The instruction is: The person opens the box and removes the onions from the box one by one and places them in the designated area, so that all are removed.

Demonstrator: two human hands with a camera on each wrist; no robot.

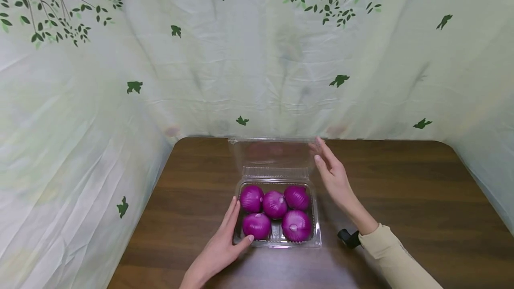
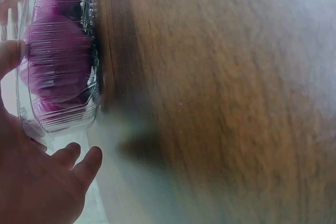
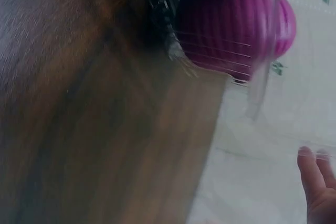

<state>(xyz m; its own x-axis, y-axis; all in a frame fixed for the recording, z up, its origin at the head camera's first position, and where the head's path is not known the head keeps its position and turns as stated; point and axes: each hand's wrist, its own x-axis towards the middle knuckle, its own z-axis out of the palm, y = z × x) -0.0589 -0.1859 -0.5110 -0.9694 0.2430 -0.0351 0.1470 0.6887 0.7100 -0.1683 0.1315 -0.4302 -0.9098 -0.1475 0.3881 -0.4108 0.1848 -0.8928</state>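
Observation:
A clear plastic clamshell container (image 1: 277, 244) stands on the table with its hinged lid (image 1: 269, 155) raised at the back. Inside sit several purple onions (image 1: 296, 225), two in the front row and the others behind. My left hand (image 1: 222, 244) rests against the container's left side, its fingers fairly straight along the wall and its thumb at the front left rim. At the lid's right edge, my right hand (image 1: 335, 177) has its fingertips touching the plastic, some seen through it. In the right wrist view, an onion (image 3: 226, 30) shows through the container wall.
The brown wooden table (image 1: 401, 200) extends to both sides of the container. Behind its back edge hangs a pale curtain (image 1: 257, 57) printed with leaves and branches. A black wrist strap (image 1: 349, 238) sits at the right cuff.

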